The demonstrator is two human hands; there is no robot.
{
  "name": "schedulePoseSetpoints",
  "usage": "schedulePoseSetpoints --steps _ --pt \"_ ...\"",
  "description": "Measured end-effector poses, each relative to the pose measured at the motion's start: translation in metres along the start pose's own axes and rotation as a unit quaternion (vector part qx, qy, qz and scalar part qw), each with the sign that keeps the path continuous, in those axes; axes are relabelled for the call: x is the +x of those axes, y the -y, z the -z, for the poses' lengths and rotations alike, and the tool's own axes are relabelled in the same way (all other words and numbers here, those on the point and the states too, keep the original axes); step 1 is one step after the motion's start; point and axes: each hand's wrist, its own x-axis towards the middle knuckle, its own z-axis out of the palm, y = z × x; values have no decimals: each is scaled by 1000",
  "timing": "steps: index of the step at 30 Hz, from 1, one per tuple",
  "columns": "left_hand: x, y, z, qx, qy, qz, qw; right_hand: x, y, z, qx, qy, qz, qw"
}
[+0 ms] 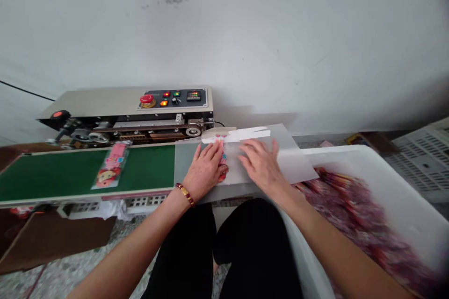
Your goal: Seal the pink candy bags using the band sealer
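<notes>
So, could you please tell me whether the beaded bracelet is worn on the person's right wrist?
No, the beaded bracelet sits at the wrist of the left hand.

Your slim pink packet with a red near end (224,156) lies lengthwise away from you on the translucent white plastic sheet (293,159), partly covered by your left hand (205,168).

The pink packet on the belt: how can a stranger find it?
Find the big machine, then the green belt along its front. The pink packet lies on it, red cartoon nearest you, untouched, unlike the similar piece under the left hand.
</notes>
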Motion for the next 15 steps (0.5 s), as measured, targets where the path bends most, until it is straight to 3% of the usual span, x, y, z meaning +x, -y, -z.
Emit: schedulePoseSetpoints --steps 5,10,13,15 --pt "-8 24 8 26 16 47 998 -86 -55 25 -7 -61 -14 998" --pt "-24 61 11 51 7 64 997 -155 -71 34 4 -95 -47 994" --pt "-40 79 22 64 -14 63 996 -188 -80 43 -1 -120 -115 986" --pt "-47 83 34 65 -57 50 995 -211 -92 52 -3 -125 -185 975"
